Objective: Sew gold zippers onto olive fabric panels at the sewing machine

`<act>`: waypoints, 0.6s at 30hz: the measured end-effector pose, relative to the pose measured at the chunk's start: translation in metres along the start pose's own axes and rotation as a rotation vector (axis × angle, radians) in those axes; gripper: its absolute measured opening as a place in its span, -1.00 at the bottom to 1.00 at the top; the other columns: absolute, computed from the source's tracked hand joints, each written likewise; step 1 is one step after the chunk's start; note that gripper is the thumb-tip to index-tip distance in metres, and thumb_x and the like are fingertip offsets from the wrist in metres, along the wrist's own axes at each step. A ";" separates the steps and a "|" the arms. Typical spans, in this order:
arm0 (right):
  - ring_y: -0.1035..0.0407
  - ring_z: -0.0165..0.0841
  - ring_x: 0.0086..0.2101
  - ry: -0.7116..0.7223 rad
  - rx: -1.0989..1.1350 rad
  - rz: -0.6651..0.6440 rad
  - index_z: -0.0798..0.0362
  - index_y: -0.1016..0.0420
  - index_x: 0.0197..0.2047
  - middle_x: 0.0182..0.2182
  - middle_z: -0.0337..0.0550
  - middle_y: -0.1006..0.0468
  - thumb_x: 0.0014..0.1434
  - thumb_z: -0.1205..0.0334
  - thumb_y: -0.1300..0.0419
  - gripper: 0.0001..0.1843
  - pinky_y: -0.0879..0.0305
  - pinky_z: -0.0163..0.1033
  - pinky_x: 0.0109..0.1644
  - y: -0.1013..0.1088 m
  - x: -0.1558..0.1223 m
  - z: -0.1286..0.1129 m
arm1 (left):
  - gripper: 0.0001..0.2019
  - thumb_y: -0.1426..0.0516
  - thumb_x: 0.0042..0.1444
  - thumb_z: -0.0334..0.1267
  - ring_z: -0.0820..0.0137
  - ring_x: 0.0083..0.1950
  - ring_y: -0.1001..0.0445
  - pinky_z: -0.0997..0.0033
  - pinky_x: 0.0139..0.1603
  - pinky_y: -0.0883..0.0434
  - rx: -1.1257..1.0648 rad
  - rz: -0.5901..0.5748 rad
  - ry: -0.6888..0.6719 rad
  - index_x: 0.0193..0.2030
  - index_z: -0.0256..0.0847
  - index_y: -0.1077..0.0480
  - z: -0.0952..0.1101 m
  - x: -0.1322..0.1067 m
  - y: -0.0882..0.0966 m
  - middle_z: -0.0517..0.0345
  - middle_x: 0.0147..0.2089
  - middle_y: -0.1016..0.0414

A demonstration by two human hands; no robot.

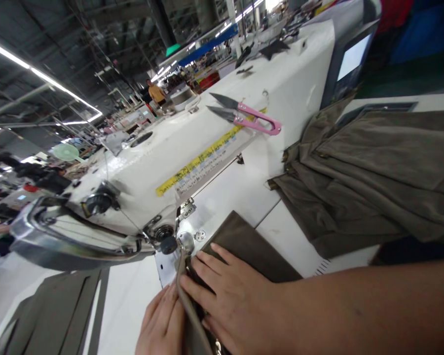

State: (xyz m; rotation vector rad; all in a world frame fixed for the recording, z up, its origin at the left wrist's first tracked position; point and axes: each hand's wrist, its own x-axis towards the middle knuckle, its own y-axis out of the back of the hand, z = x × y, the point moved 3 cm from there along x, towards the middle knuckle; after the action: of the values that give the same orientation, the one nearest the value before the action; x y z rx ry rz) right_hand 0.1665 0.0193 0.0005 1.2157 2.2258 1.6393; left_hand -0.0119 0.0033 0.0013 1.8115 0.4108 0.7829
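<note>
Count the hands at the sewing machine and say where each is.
2. The left hand sits at the bottom edge, left of the folded strip; the right hand lies flat on the olive fabric. None seem hidden.

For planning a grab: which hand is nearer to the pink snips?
Right. The right hand presses the fabric below the pink snips; the left hand lies farther away.

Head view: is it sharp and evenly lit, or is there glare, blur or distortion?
In the head view, the ceiling light strips blow out to white and the sewing machine top shows glare; the left hand, right hand and pink snips are fairly sharp, the far hall is soft; the wide lens tilts and bends the scene.
</note>
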 end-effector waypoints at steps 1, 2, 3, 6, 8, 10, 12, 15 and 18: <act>0.05 -0.07 0.19 0.016 -0.007 -0.008 0.34 -0.09 0.23 0.18 0.24 -0.12 0.27 0.18 0.06 -0.46 0.18 0.08 0.26 0.000 -0.001 0.000 | -0.63 0.09 0.14 -0.43 0.25 0.06 -0.38 0.32 -0.01 -0.43 0.016 -0.003 0.007 0.09 -0.29 -0.27 0.003 0.002 0.001 -0.06 0.05 -0.40; 0.09 -0.08 0.20 0.034 -0.013 -0.020 0.38 -0.08 0.23 0.20 0.24 -0.09 0.27 0.21 0.08 -0.46 0.21 0.06 0.28 0.001 -0.002 -0.001 | -0.63 0.10 0.14 -0.45 0.26 0.07 -0.37 0.31 0.00 -0.42 0.029 -0.011 0.015 0.08 -0.32 -0.26 0.006 0.004 0.001 -0.09 0.07 -0.39; 0.13 -0.10 0.22 0.047 -0.015 -0.030 0.38 -0.07 0.24 0.21 0.23 -0.06 0.27 0.24 0.08 -0.46 0.24 0.03 0.29 0.001 -0.004 -0.001 | -0.62 0.12 0.13 -0.47 0.26 0.09 -0.36 0.30 0.00 -0.42 0.039 -0.020 0.022 0.08 -0.34 -0.26 0.010 0.005 0.000 -0.11 0.09 -0.37; 0.21 -0.18 0.24 0.039 -0.011 -0.059 0.26 -0.01 0.28 0.24 0.12 0.01 0.23 0.29 0.05 -0.43 0.26 0.00 0.31 -0.002 -0.009 -0.002 | -0.63 0.16 0.14 -0.50 0.25 0.11 -0.34 0.22 -0.03 -0.44 0.058 0.009 0.060 0.05 -0.35 -0.27 0.021 0.006 0.000 -0.14 0.12 -0.34; 0.24 -0.22 0.24 0.036 -0.032 -0.069 0.20 0.02 0.30 0.25 0.06 0.04 0.20 0.33 0.05 -0.40 0.25 -0.01 0.31 -0.005 -0.011 -0.003 | -0.64 0.17 0.17 -0.49 0.21 0.11 -0.33 0.15 -0.05 -0.44 0.061 0.038 0.110 0.03 -0.34 -0.29 0.026 0.006 0.001 -0.15 0.11 -0.34; 0.26 -0.23 0.25 0.064 -0.073 -0.073 0.18 0.05 0.31 0.26 0.04 0.05 0.19 0.36 0.05 -0.38 0.22 0.01 0.31 -0.008 -0.012 -0.003 | -0.68 0.14 0.21 -0.47 0.18 0.10 -0.34 0.12 -0.07 -0.45 0.040 0.064 0.174 0.00 -0.31 -0.32 0.028 0.005 0.002 -0.16 0.09 -0.35; 0.25 -0.22 0.24 0.098 -0.119 -0.092 0.18 0.07 0.31 0.26 0.04 0.07 0.18 0.37 0.05 -0.37 0.18 0.04 0.29 -0.011 -0.012 -0.004 | -0.70 0.12 0.23 -0.47 0.18 0.08 -0.35 0.15 -0.08 -0.45 0.007 0.095 0.211 -0.03 -0.31 -0.35 0.031 0.005 0.002 -0.18 0.05 -0.37; 0.25 -0.21 0.24 0.115 -0.164 -0.123 0.19 0.10 0.32 0.26 0.03 0.08 0.17 0.38 0.05 -0.35 0.14 0.05 0.28 -0.013 -0.012 -0.004 | -0.71 0.12 0.23 -0.48 0.17 0.04 -0.38 0.16 -0.09 -0.46 -0.024 0.136 0.208 -0.05 -0.38 -0.37 0.034 0.003 0.003 -0.22 0.00 -0.40; 0.24 -0.22 0.24 0.127 -0.182 -0.120 0.19 0.11 0.32 0.27 0.01 0.09 0.17 0.39 0.05 -0.35 0.13 0.04 0.28 -0.012 -0.012 -0.006 | -0.71 0.11 0.22 -0.49 0.15 0.04 -0.38 0.14 -0.07 -0.46 -0.049 0.129 0.221 -0.04 -0.41 -0.37 0.036 0.002 0.002 -0.23 0.01 -0.40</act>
State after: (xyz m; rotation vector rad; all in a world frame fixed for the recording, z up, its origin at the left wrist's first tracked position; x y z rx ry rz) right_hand 0.1656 0.0058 -0.0116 0.9397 2.1154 1.8696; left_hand 0.0139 -0.0209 -0.0042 1.7245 0.4161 1.0795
